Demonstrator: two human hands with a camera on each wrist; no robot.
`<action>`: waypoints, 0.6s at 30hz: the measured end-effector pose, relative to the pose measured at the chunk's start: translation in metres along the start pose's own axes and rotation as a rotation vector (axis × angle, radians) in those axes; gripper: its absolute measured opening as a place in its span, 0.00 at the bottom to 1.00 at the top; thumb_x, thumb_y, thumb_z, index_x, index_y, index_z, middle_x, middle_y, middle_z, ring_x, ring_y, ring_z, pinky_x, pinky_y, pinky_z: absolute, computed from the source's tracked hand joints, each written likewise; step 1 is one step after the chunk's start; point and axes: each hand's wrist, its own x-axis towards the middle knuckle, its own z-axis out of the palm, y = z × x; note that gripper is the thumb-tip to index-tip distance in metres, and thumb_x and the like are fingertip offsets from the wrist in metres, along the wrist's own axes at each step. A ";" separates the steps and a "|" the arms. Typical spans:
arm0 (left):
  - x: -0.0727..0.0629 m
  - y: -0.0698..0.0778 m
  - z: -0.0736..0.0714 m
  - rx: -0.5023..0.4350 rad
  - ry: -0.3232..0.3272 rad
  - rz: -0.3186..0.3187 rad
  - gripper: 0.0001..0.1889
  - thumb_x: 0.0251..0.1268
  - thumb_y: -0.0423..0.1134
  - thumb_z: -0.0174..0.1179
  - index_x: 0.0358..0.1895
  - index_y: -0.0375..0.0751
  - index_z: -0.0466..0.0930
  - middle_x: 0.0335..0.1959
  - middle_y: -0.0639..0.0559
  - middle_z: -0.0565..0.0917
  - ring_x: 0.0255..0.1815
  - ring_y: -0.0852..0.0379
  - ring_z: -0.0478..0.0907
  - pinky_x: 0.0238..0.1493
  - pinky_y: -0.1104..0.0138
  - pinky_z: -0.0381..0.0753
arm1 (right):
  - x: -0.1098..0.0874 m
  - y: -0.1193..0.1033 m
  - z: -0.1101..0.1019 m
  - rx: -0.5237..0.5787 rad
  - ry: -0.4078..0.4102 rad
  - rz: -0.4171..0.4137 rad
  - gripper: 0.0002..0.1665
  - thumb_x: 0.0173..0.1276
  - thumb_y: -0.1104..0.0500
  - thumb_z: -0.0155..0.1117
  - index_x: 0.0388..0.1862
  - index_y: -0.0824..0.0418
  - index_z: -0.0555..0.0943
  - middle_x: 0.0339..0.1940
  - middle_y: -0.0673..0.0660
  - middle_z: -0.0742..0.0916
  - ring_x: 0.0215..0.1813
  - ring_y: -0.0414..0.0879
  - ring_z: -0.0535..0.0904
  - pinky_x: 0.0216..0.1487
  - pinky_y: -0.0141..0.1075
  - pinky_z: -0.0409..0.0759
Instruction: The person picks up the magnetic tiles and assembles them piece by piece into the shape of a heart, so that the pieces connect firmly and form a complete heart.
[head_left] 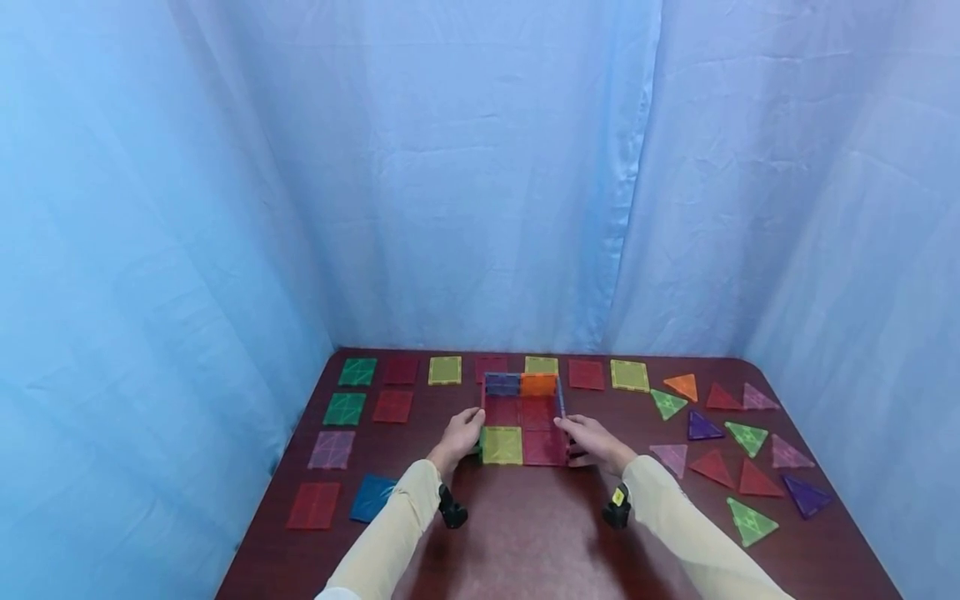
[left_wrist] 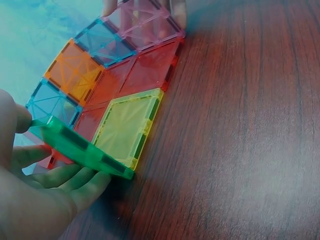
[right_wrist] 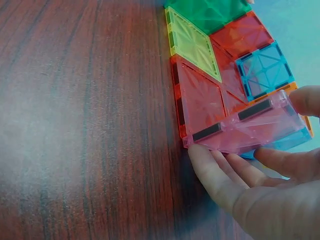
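A low open-front box of translucent magnetic tiles stands mid-table between the hands. Its floor has a yellow tile (head_left: 502, 446) at front left and red tiles (head_left: 544, 447) in the other places. A blue tile (head_left: 502, 384) and an orange tile (head_left: 538, 384) stand upright as the back wall. My left hand (head_left: 460, 437) holds the green wall tile (left_wrist: 85, 150) at the left side, thumb at its top corner and fingers along its outer face. On the opposite side, my right hand (head_left: 592, 442) grips the pink wall tile (right_wrist: 255, 125) with thumb above and fingers outside.
Square tiles lie flat along the back edge and down the left, among them a green one (head_left: 345, 409), a red one (head_left: 313, 506) and a blue one (head_left: 371, 498) beside the left sleeve. Several triangular tiles, like a purple one (head_left: 705, 426), spread over the right. Blue curtains (head_left: 465, 167) surround the table.
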 end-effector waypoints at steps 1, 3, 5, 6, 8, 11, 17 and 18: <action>0.000 0.000 0.001 0.008 0.013 0.009 0.29 0.83 0.50 0.44 0.76 0.33 0.64 0.72 0.34 0.71 0.73 0.36 0.68 0.69 0.46 0.72 | 0.000 0.000 0.000 -0.001 0.003 0.004 0.46 0.75 0.37 0.58 0.76 0.67 0.61 0.66 0.71 0.75 0.59 0.61 0.79 0.50 0.53 0.87; 0.000 -0.001 0.003 0.032 0.037 0.024 0.30 0.83 0.52 0.44 0.75 0.33 0.65 0.71 0.35 0.73 0.72 0.37 0.69 0.70 0.46 0.71 | 0.001 -0.001 -0.001 0.008 0.002 0.006 0.46 0.76 0.38 0.57 0.77 0.68 0.61 0.66 0.71 0.74 0.60 0.62 0.78 0.51 0.53 0.86; -0.001 -0.001 0.004 0.057 0.049 0.032 0.31 0.83 0.53 0.43 0.75 0.34 0.66 0.71 0.36 0.73 0.73 0.38 0.69 0.72 0.46 0.68 | 0.000 -0.002 -0.001 0.018 0.000 0.003 0.45 0.76 0.38 0.56 0.77 0.68 0.60 0.67 0.72 0.73 0.61 0.63 0.78 0.52 0.53 0.86; -0.001 -0.001 0.004 0.062 0.052 0.033 0.31 0.83 0.54 0.43 0.75 0.34 0.66 0.71 0.36 0.73 0.73 0.38 0.68 0.73 0.46 0.67 | 0.000 -0.002 0.000 0.028 0.001 0.003 0.45 0.76 0.39 0.56 0.77 0.68 0.60 0.66 0.72 0.73 0.61 0.63 0.78 0.52 0.53 0.86; -0.002 0.000 0.003 0.069 0.049 0.036 0.30 0.83 0.53 0.43 0.75 0.34 0.66 0.72 0.36 0.73 0.74 0.37 0.67 0.73 0.46 0.67 | 0.000 -0.002 0.000 0.037 0.000 -0.003 0.44 0.77 0.40 0.56 0.77 0.69 0.60 0.66 0.72 0.72 0.61 0.64 0.78 0.51 0.53 0.86; -0.009 0.001 0.001 0.117 0.027 0.038 0.30 0.83 0.53 0.43 0.75 0.34 0.65 0.72 0.36 0.72 0.73 0.36 0.67 0.72 0.45 0.68 | -0.001 -0.002 -0.001 0.031 0.002 -0.008 0.44 0.77 0.40 0.56 0.77 0.69 0.60 0.66 0.72 0.73 0.60 0.63 0.78 0.51 0.53 0.86; -0.034 0.004 -0.026 0.432 -0.019 0.181 0.27 0.78 0.45 0.53 0.72 0.32 0.69 0.66 0.35 0.78 0.68 0.37 0.74 0.66 0.45 0.74 | -0.002 -0.002 -0.001 0.031 0.002 -0.002 0.43 0.77 0.41 0.55 0.77 0.68 0.61 0.63 0.71 0.74 0.58 0.61 0.79 0.51 0.53 0.86; -0.039 0.002 -0.035 0.489 -0.025 0.207 0.26 0.76 0.43 0.55 0.71 0.33 0.70 0.66 0.35 0.78 0.67 0.37 0.74 0.66 0.45 0.75 | -0.001 -0.002 0.000 0.029 0.002 0.000 0.43 0.77 0.40 0.56 0.76 0.68 0.61 0.63 0.71 0.74 0.58 0.61 0.79 0.51 0.53 0.86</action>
